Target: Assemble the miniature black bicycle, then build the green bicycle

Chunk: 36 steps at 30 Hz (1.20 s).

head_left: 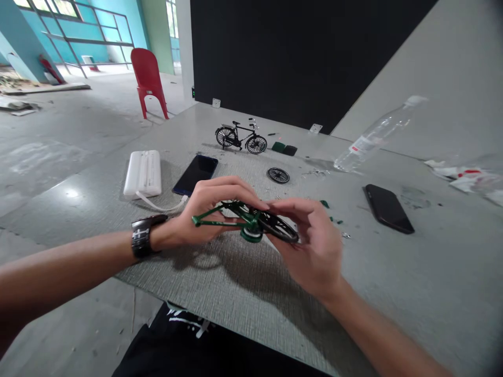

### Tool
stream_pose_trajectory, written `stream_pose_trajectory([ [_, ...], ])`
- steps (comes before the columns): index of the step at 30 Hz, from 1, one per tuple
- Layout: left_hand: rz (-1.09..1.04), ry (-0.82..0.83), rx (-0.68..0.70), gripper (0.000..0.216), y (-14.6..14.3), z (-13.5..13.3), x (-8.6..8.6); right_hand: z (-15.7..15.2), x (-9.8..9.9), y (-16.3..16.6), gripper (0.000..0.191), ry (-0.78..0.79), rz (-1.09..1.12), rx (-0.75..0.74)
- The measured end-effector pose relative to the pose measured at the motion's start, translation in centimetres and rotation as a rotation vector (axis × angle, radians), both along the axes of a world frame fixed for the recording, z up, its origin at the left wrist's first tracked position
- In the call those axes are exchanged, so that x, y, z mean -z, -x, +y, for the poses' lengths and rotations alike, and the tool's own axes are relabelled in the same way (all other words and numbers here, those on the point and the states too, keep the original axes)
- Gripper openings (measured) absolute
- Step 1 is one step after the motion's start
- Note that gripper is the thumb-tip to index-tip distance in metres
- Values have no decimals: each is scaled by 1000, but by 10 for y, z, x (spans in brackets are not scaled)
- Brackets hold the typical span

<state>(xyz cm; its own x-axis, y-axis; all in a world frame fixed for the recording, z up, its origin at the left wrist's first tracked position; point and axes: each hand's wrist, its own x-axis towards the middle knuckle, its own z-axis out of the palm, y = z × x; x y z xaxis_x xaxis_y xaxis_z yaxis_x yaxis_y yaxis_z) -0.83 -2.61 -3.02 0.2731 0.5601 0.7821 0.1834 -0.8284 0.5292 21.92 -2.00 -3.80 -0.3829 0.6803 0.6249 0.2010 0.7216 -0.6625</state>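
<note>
Above the grey table, my left hand (220,209) is closed around a green model bicycle frame (220,223), whose bare tubes point left. My right hand (310,241) pinches a black spoked wheel (279,226) at the frame's right end. The fingertips of both hands meet near the top of that wheel; whether it is fixed to the frame I cannot tell. A loose black wheel (278,175) lies flat on the table beyond my hands. Farther back stands a complete black model bicycle (240,137). Small green parts (324,204) lie just right of my right hand.
A white power bank (143,174) with a cable and a dark phone (195,174) lie at the left. To the right are a black phone (389,208), a tilted clear bottle (377,136) and crumpled plastic wrapping (471,175). A black panel (291,57) rises behind the table.
</note>
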Motion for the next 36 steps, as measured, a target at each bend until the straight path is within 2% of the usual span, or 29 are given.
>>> stream_pose_trajectory([
  [7,23,-120,-32,24,-1,-1,-3,3,1,-1,41,-74,26,-22],
  [13,20,-96,-54,24,-1,0,2,5,-2,-1,38,-140,-19,-36],
  [20,10,-134,-66,26,-2,-3,-6,9,-12,1,38,-431,12,13],
  [24,-3,-139,-52,28,-2,-5,-7,11,-15,0,34,-644,59,106],
  [27,-4,-155,-58,29,-2,-4,-6,11,-15,-2,29,-732,43,178],
  [31,-22,-150,-58,29,-2,-4,-3,11,-16,-2,26,-747,51,200],
  [36,-65,-81,13,28,-5,-6,-1,10,-18,0,27,-652,20,110],
])
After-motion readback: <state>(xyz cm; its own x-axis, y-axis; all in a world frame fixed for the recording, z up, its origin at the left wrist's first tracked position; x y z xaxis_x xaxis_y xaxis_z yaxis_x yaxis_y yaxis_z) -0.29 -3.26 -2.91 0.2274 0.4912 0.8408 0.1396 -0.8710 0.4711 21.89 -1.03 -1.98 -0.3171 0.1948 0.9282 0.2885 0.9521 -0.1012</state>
